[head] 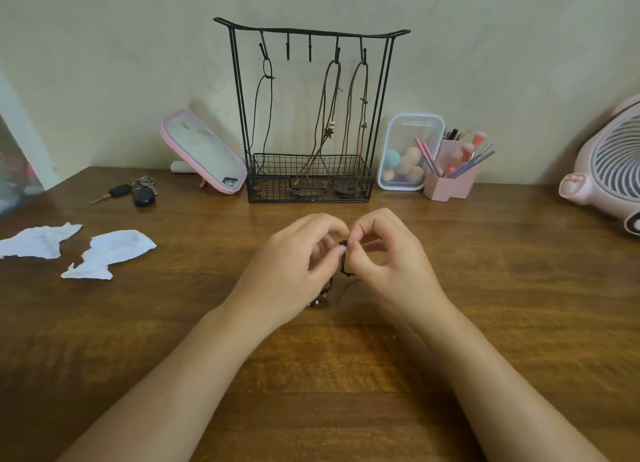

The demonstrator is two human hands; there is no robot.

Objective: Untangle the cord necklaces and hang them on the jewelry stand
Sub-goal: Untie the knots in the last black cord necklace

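wooden table [519, 288]: jewelry stand [277, 188], mirror [204, 151], keys [138, 193], torn paper [110, 253], fan [613, 170].

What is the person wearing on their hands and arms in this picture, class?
Nothing is visibly worn. The left hand and right hand are ungloved, with no rings on the fingers that show and no watch or band on either wrist. No sleeve appears up to the bottom edge of the view.

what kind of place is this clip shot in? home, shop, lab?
Most likely a home dressing table: a wooden table with a pink mirror, a pot of makeup brushes, a box of makeup sponges and a jewelry stand.
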